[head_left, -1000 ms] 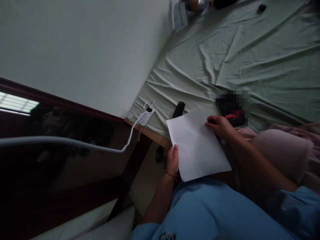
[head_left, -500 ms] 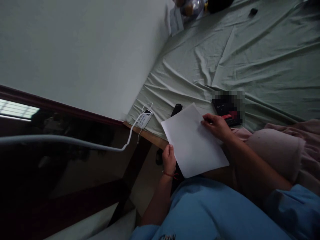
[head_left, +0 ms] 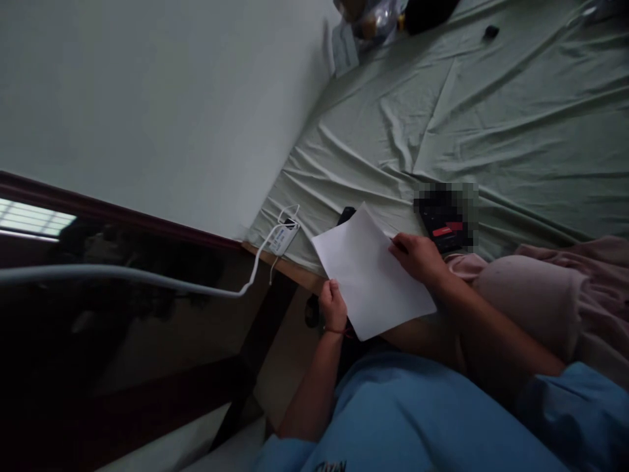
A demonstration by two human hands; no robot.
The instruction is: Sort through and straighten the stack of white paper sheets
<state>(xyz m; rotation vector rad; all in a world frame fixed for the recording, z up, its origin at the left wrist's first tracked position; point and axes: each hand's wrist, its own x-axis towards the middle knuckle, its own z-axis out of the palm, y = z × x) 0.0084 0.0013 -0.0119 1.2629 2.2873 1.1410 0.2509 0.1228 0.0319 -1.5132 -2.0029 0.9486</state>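
A blank white sheet of paper [head_left: 368, 272] is held over my lap at the edge of a bed. My left hand [head_left: 333, 305] grips its lower left edge, a red string around that wrist. My right hand [head_left: 417, 257] pinches the sheet's upper right edge. A small black object [head_left: 346, 214] lies on the bed just behind the sheet's top corner, partly hidden by it.
The bed wears a wrinkled pale green sheet [head_left: 491, 118]. A white charger with a cable [head_left: 281, 237] rests at the bed's corner by the white wall [head_left: 171, 98]. A dark blurred item [head_left: 445, 216] lies beside my right hand. A pink pillow [head_left: 531, 295] is at right.
The paper and both hands have drifted slightly left and up in view as the camera shifted. My left hand has slid a little along the sheet's edge.
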